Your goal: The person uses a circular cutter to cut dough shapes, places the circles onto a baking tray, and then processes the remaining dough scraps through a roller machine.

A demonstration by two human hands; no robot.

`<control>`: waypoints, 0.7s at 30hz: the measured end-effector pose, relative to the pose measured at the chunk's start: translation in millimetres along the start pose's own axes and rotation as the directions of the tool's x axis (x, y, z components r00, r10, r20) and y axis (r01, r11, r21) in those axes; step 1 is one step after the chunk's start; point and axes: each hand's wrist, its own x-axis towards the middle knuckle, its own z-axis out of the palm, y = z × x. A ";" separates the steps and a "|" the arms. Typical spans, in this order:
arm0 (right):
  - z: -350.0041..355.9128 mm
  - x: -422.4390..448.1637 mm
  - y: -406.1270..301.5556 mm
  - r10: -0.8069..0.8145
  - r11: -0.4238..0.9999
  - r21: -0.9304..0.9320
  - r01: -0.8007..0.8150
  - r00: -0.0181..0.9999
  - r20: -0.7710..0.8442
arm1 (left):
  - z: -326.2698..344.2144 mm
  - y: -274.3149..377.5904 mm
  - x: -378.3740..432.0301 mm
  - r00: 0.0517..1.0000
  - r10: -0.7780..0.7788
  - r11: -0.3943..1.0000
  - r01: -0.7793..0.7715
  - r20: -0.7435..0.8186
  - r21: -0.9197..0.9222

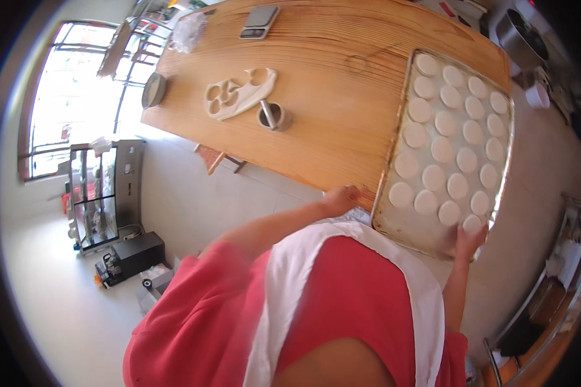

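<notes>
Rows of white dough rounds (445, 123) lie on a metal baking tray (402, 231) at the right end of the wooden table. My right hand (469, 238) is at the tray's near right corner, its fingers around a dough round (472, 224) over the tray. Near the table's front edge, left of the tray, is my left hand (344, 199), fingers curled; whether it holds anything cannot be made out. Farther left, a rolled dough sheet (242, 99) with round cut-outs lies beside a round metal cutter or cup (282, 117) with a rod-like handle in it.
A kitchen scale (260, 22) and a clear plastic bag (189, 33) are at the table's far side. A metal bowl (154, 90) stands at its left end. A stool (216, 158) is partly under the table. Beyond the far right corner stands a large metal pot (522, 38).
</notes>
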 end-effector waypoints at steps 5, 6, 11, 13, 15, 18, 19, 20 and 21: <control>-10.4 -13.9 -57.3 -0.235 0.930 0.296 0.217 0.972 0.025 | -0.5 -51.3 -8.7 0.992 0.086 0.995 -0.091 -0.096 -0.049; -10.8 -18.0 -74.5 -0.300 0.912 0.316 0.261 0.951 0.079 | -2.6 -36.9 -10.7 0.998 0.005 0.999 -0.008 -0.067 -0.045; -8.8 -41.2 -146.7 -0.518 0.844 0.290 0.451 0.826 0.222 | -12.9 -30.2 -9.3 0.998 -0.066 0.997 0.067 0.018 -0.030; 3.3 -44.7 -160.3 -0.541 0.825 0.335 0.454 0.806 0.239 | -13.7 -25.9 -6.5 0.997 -0.061 0.997 0.063 0.039 -0.042; 12.2 -45.9 -171.5 -0.573 0.810 0.314 0.495 0.781 0.248 | -15.1 -19.4 -2.1 0.998 -0.012 1.000 0.010 0.058 0.029; 20.1 -45.3 -184.0 -0.620 0.784 0.228 0.578 0.753 0.222 | -16.0 -8.5 2.8 0.997 0.033 0.994 -0.040 0.070 0.104; 22.7 -46.1 -186.2 -0.601 0.798 0.206 0.566 0.771 0.210 | -15.2 -4.6 3.9 0.997 0.043 0.991 -0.051 0.071 0.123; 26.3 -47.7 -187.5 -0.582 0.812 0.184 0.554 0.789 0.197 | -14.9 -1.2 4.2 0.996 0.041 0.991 -0.051 0.080 0.127; 29.1 -48.2 -188.0 -0.564 0.825 0.163 0.541 0.805 0.183 | -14.0 2.4 4.2 0.995 0.038 0.990 -0.050 0.088 0.132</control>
